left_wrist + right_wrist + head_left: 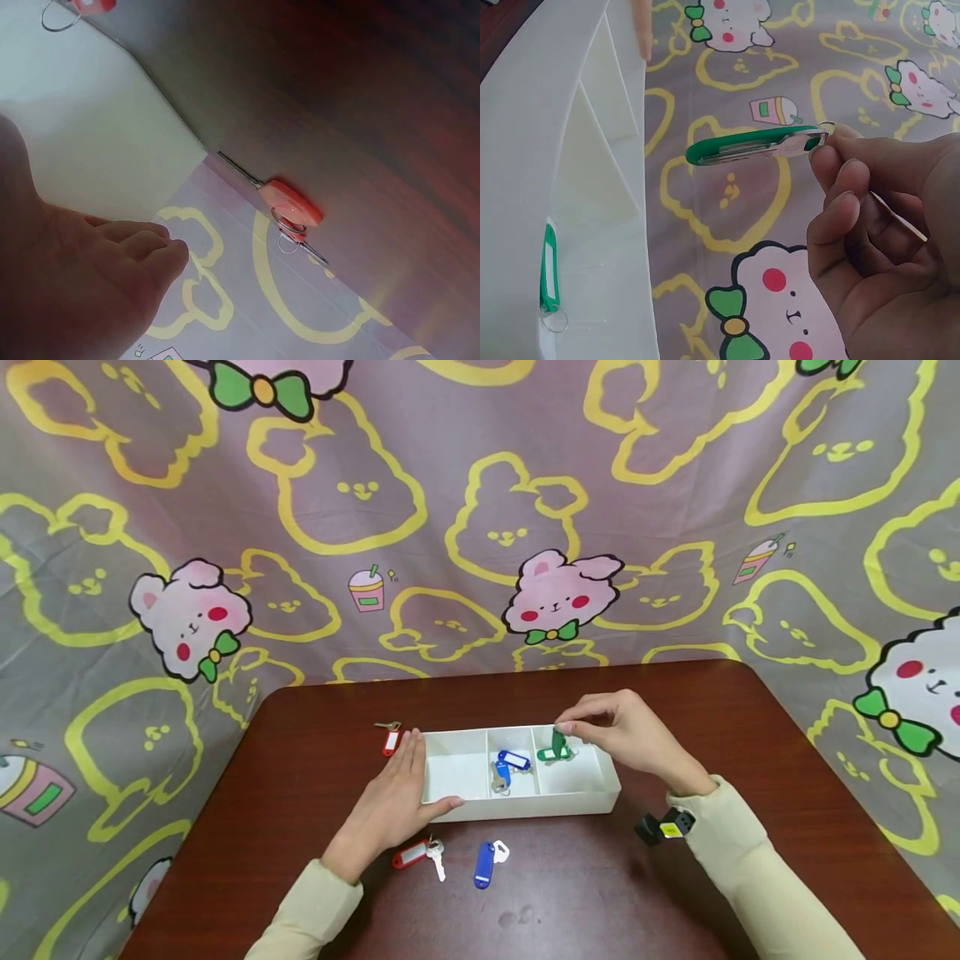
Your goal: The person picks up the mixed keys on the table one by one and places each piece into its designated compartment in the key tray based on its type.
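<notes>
My right hand pinches a green key tag by its ring end, with a key lying along it. The tag hangs over the right compartment of a white divided tray, where another green key tag lies. Two blue key tags with keys are in the middle compartment. Straight-fingered, my left hand rests along the tray's left end, its thumb reaching over the front wall. Its palm and fingers show beside the tray in the left wrist view.
In front of the tray lie a red key tag with a silver key and a blue key tag with its key. Another red key tag is behind the left hand. A patterned cloth hangs behind the brown table.
</notes>
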Tool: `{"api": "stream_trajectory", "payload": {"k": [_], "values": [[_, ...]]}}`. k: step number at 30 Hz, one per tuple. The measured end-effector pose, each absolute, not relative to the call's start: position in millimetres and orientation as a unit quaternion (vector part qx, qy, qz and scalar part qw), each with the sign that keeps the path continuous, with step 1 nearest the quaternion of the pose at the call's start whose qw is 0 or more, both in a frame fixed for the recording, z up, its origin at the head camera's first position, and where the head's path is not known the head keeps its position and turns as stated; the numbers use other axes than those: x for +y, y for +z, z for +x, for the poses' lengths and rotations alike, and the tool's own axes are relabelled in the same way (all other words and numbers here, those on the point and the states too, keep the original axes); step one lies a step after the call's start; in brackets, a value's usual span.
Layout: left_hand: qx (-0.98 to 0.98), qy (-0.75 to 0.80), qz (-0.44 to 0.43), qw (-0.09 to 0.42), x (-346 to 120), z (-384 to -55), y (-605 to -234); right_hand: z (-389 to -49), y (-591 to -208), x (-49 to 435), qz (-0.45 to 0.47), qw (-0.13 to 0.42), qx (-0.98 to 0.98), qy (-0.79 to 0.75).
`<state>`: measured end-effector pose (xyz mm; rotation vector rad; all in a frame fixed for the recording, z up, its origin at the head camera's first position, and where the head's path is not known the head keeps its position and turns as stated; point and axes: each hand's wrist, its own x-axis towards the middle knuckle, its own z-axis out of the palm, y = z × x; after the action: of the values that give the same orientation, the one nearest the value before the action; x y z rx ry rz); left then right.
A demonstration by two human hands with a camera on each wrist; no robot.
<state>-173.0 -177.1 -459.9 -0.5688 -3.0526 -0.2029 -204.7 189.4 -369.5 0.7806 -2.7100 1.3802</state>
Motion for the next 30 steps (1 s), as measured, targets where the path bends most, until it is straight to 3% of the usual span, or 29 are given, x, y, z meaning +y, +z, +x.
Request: {"api": "stream_trajectory", "payload": {"k": [30], "values": [[-0.981, -0.078, -0.178, 0.017, -178, -173, -461, -238, -374, 182, 0.244, -0.05, -0.893, 0.375]]}}
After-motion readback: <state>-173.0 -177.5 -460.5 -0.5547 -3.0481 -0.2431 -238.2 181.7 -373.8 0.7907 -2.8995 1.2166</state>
